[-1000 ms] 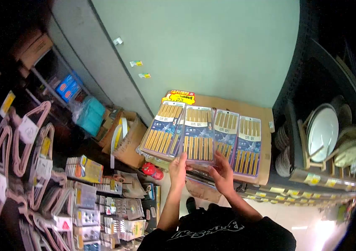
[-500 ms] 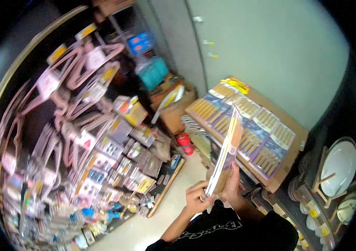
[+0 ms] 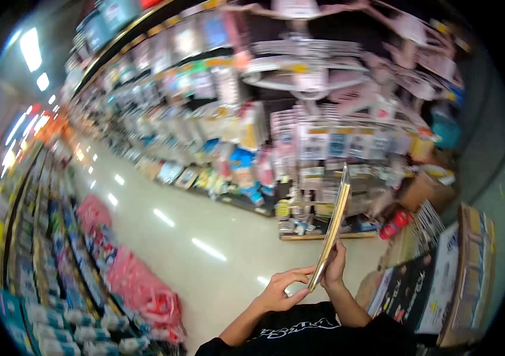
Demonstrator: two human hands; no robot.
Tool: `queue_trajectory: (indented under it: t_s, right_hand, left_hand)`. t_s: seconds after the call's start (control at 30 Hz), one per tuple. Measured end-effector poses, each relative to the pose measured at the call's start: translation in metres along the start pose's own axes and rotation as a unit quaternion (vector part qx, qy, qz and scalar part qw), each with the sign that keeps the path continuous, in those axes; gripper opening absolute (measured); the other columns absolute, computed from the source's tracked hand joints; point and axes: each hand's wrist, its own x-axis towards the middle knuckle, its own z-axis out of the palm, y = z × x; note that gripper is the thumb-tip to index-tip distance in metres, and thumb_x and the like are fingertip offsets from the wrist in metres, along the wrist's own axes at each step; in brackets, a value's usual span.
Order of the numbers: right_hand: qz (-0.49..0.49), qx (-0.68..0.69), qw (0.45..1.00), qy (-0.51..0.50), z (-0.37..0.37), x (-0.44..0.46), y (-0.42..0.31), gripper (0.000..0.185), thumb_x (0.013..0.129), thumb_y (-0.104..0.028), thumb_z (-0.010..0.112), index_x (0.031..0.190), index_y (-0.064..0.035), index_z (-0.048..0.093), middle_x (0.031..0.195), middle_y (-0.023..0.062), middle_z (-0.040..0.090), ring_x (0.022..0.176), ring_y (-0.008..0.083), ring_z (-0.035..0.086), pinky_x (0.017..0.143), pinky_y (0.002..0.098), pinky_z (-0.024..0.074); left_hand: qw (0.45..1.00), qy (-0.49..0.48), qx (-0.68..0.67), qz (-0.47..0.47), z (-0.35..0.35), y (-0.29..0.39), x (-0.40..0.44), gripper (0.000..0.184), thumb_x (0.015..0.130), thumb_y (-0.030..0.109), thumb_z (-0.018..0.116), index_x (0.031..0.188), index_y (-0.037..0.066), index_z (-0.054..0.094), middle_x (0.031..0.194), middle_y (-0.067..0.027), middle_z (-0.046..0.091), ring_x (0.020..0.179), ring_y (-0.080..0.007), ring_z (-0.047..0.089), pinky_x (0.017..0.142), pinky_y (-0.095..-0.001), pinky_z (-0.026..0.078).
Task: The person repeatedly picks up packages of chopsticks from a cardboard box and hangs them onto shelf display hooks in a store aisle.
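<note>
A thin stack of flat packs, apparently packaged chopsticks (image 3: pixel 331 230), stands nearly upright in front of me, seen edge-on. Its lower end is pinched by my left hand (image 3: pixel 284 289), with thumb and fingers closed at the bottom corner. My right hand (image 3: pixel 334 265) grips the right side of the same stack, fingers wrapped behind it. The front faces of the packs are turned away, so their print is hidden. Lower right, a cardboard display (image 3: pixel 472 270) holds more packs of the same look, leaning by the wall.
Shelves of hanging goods and pink hangers (image 3: pixel 309 80) stretch across the back. A red object (image 3: pixel 396 225) and a cardboard box (image 3: pixel 424 191) sit on the floor at right. Pink bags (image 3: pixel 145 285) line the shelving at left, beside a shiny aisle floor (image 3: pixel 175 231).
My view has swung left, bringing the long aisle into sight and shifting the chopstick display to the right edge. Both hands keep hold of the stack, which now shows more edge-on.
</note>
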Motion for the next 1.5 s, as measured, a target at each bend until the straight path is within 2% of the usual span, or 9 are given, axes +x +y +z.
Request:
queue_trajectory:
  t_s: [0.17,0.4,0.6,0.9,1.0,1.1,1.2,1.23,1.5]
  right_hand:
    - [0.08,-0.036,0.994,-0.066,0.087,0.002,0.108,0.032,0.098,-0.032,0.044,0.095,-0.0044,0.06,0.09,0.0023,0.058,0.086,0.0142,0.054,0.082,0.029,0.0427]
    - [0.063,-0.149,0.967,-0.198,0.218,0.047,0.205,0.023,0.096,-0.025,0.052,0.086,-0.0039,0.057,0.082,0.0005,0.056,0.077,0.0098,0.051,0.072,0.0251,0.0411]
    - [0.13,-0.157,0.924,-0.322,0.353,0.104,0.344,0.02,0.094,-0.02,0.058,0.087,-0.0013,0.056,0.084,0.0016,0.058,0.074,0.0077,0.051,0.067,0.0234,0.0418]
    - [0.292,-0.13,0.849,-0.421,0.579,0.109,0.478,0.018,0.091,-0.014,0.064,0.098,0.0005,0.057,0.087,0.0034,0.064,0.076,0.008,0.058,0.069,0.0237,0.0471]
    - [0.314,-0.158,0.827,-0.438,0.621,0.122,0.53,0.019,0.091,-0.015,0.065,0.098,0.0006,0.057,0.087,0.0035,0.064,0.076,0.0081,0.058,0.069,0.0234,0.0467]
    - [0.29,-0.201,0.816,-0.458,0.669,0.139,0.58,0.019,0.089,-0.016,0.068,0.093,-0.0002,0.058,0.083,0.0019,0.063,0.073,0.007,0.056,0.066,0.0226,0.0455]
    - [0.261,-0.247,0.808,-0.467,0.721,0.163,0.643,0.019,0.087,-0.017,0.07,0.089,-0.0016,0.058,0.078,-0.0007,0.06,0.069,0.0054,0.054,0.062,0.0221,0.044]
    - [0.251,-0.268,0.804,-0.468,0.736,0.175,0.661,0.019,0.087,-0.017,0.07,0.088,-0.0021,0.058,0.076,-0.0016,0.06,0.067,0.0049,0.053,0.06,0.0219,0.0435]
    - [0.15,-0.26,0.843,-0.446,0.9,0.273,0.733,0.018,0.087,-0.017,0.069,0.092,-0.0009,0.064,0.074,-0.0013,0.062,0.064,0.0048,0.054,0.058,0.0201,0.0426]
  left_hand:
    - [0.984,0.138,0.033,-0.11,-0.106,0.001,-0.062,0.008,0.086,0.004,0.063,0.092,0.0,0.064,0.106,-0.0189,0.068,0.089,-0.0247,0.068,0.079,-0.0332,0.053]
    - [0.913,0.319,-0.034,-0.253,-0.227,-0.055,-0.106,0.011,0.093,0.009,0.059,0.094,-0.003,0.06,0.085,-0.0083,0.068,0.075,-0.0104,0.062,0.068,-0.0266,0.052]
    - [0.822,0.471,0.129,-0.294,-0.376,-0.113,-0.119,0.018,0.097,0.015,0.055,0.099,-0.002,0.059,0.079,-0.0052,0.064,0.071,-0.009,0.057,0.066,-0.0251,0.049]
    - [0.756,0.59,0.087,-0.271,-0.593,-0.131,-0.172,0.024,0.102,0.02,0.046,0.112,0.001,0.056,0.09,-0.0002,0.057,0.076,-0.0072,0.048,0.069,-0.0233,0.041]
    - [0.716,0.651,0.053,-0.248,-0.638,-0.153,-0.178,0.017,0.097,0.02,0.052,0.098,0.004,0.058,0.074,0.0035,0.052,0.063,-0.0046,0.044,0.055,-0.0202,0.035]
    - [0.722,0.634,-0.062,-0.269,-0.686,-0.204,-0.22,0.023,0.1,0.014,0.048,0.117,0.0,0.051,0.1,-0.0054,0.061,0.087,-0.0119,0.057,0.078,-0.0261,0.047]
    - [0.74,0.619,-0.144,-0.218,-0.757,-0.243,-0.236,0.025,0.098,0.009,0.049,0.121,0.0,0.048,0.105,-0.0083,0.062,0.094,-0.015,0.06,0.085,-0.0292,0.048]
    - [0.748,0.584,-0.154,-0.274,-0.79,-0.25,-0.24,0.03,0.097,0.005,0.05,0.126,0.0,0.044,0.111,-0.01,0.06,0.101,-0.0165,0.058,0.09,-0.0314,0.047]
    - [0.868,0.393,-0.238,-0.188,-1.002,-0.309,-0.186,0.057,0.091,-0.003,0.057,0.138,0.005,0.026,0.132,-0.0113,0.043,0.123,-0.022,0.046,0.102,-0.0334,0.039]
